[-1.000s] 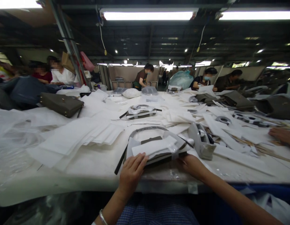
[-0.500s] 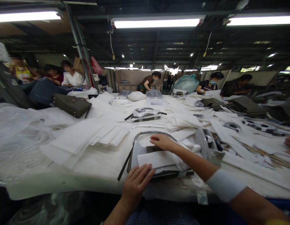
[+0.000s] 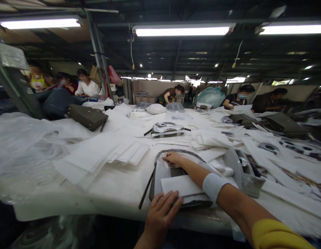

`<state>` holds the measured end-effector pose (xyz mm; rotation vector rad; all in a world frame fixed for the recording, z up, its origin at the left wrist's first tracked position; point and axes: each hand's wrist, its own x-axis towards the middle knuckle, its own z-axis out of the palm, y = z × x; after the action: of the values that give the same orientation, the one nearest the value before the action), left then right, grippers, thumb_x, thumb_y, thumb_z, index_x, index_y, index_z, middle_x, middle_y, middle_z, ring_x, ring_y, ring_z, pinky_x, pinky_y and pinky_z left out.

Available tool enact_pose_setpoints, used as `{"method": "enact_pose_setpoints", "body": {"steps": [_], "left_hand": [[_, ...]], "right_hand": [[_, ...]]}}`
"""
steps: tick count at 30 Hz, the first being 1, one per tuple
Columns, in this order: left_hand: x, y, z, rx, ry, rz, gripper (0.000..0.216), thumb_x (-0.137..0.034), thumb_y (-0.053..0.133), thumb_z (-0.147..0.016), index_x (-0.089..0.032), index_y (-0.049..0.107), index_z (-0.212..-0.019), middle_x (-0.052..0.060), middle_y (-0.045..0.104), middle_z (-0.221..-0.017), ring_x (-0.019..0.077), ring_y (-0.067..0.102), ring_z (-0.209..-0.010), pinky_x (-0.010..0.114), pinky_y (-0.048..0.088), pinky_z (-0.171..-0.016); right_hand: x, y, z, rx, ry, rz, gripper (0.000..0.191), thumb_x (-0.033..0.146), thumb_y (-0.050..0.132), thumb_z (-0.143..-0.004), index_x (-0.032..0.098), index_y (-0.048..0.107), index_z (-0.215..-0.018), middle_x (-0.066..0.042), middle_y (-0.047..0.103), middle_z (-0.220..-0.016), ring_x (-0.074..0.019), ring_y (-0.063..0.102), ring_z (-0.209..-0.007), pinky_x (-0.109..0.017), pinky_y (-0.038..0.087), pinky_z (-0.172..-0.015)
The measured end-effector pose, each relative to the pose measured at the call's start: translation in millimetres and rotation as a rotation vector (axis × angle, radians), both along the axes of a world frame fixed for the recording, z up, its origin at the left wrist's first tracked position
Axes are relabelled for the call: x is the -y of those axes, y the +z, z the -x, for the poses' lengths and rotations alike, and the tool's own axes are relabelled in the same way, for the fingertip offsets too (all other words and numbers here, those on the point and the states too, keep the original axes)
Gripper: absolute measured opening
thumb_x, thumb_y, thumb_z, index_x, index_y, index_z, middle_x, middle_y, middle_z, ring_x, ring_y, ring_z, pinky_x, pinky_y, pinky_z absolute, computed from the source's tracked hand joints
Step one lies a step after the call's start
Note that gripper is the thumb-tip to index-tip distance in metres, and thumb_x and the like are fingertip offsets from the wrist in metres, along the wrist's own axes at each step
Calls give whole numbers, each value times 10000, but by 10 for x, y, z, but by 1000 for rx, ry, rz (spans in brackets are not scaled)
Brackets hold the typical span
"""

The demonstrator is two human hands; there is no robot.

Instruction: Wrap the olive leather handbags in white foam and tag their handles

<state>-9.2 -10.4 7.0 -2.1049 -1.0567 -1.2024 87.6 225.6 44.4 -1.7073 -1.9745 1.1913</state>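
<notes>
A dark grey-green bag (image 3: 156, 180) lies at the table's front edge, with pale sheet over its face and a wrapped handle arching behind it. On its front is a folded white foam sheet (image 3: 181, 185). My left hand (image 3: 162, 211) rests on the bag's near edge, fingers stretched out and touching the white sheet. Near the handle, my right hand (image 3: 173, 158) reaches over the bag with its fingers drawn together. Something clear and wrinkled shows under those fingers; I cannot make out what they hold. A pale band circles my right forearm.
A grey curved object (image 3: 234, 166) with a shiny part stands right of the bag. Another wrapped bag (image 3: 167, 129) lies farther back. White sheets (image 3: 124, 150) are stacked at left, beside crumpled clear plastic (image 3: 22, 148). Several people work beyond the table.
My right hand has drawn in lower over the bag, its fingers now closer together. A clear strip at the bag's lower right has gone from there. The whole view has shifted slightly.
</notes>
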Motion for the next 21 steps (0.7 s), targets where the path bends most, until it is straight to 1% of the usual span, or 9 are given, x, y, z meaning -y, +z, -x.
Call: {"method": "enact_pose_setpoints", "body": {"steps": [4,7,9,10,13,15,16,19,21], "left_hand": [[5,28,-53,40,9,-16,340,-181,387,-1037,-272,667,-1208,-35,692,-1237,127,621,-1136,301,370,-1054],[22,52,-85,41,28,-7,346,-180,380,-1038,-271,669,-1205,-34,694,-1233,126,621,-1136,301,368,-1058],[36,68,-87,17,31,17,353,-174,373,-1038,-270,662,-1217,-31,687,-1247,128,614,-1152,300,370,-1060],[43,75,-82,7,32,23,360,-169,366,-1038,-269,659,-1222,-29,684,-1253,129,610,-1160,299,371,-1060],[53,89,-59,-26,36,39,372,-161,357,-1036,-266,644,-1248,-22,672,-1274,134,602,-1176,301,379,-1064],[52,92,-47,-42,36,60,371,-170,357,-1035,-263,634,-1265,-15,665,-1286,140,599,-1180,305,387,-1065],[50,92,-44,-48,35,73,370,-177,357,-1036,-264,630,-1270,-14,662,-1292,143,598,-1182,309,389,-1068],[47,93,-41,-55,33,125,380,-193,337,-1041,-267,617,-1286,-18,649,-1311,148,592,-1191,328,373,-1096],[51,97,-37,-48,29,146,390,-196,319,-1044,-266,609,-1296,-24,651,-1306,147,588,-1196,340,347,-1124]], "right_hand": [[-8,26,-21,-305,-90,15,197,310,597,-956,131,625,-1033,-37,678,-954,-135,665,-772,-292,574,-683],[-16,166,5,-511,-151,-9,117,262,572,-960,150,608,-964,-45,713,-940,-113,693,-762,-240,563,-703],[15,297,9,-622,-160,-23,82,239,585,-941,165,603,-970,-62,733,-973,-112,709,-801,-230,558,-746],[53,366,0,-669,-150,-28,101,238,609,-921,169,607,-995,-70,741,-989,-120,714,-828,-240,559,-771],[269,554,-85,-769,-79,-29,249,264,708,-838,169,643,-1058,-77,757,-996,-157,716,-902,-285,554,-851],[487,642,-180,-784,-1,-45,279,310,742,-803,158,694,-1032,-70,763,-983,-180,710,-935,-315,538,-908],[609,670,-233,-755,57,-83,267,341,740,-802,156,722,-994,-62,765,-968,-193,707,-939,-332,531,-928],[969,681,-391,-547,287,-300,240,392,669,-856,184,777,-906,-32,766,-955,-227,697,-957,-381,520,-952],[1171,626,-479,-423,401,-462,197,330,633,-882,220,789,-932,-26,758,-1028,-231,681,-1018,-385,506,-981]]}}
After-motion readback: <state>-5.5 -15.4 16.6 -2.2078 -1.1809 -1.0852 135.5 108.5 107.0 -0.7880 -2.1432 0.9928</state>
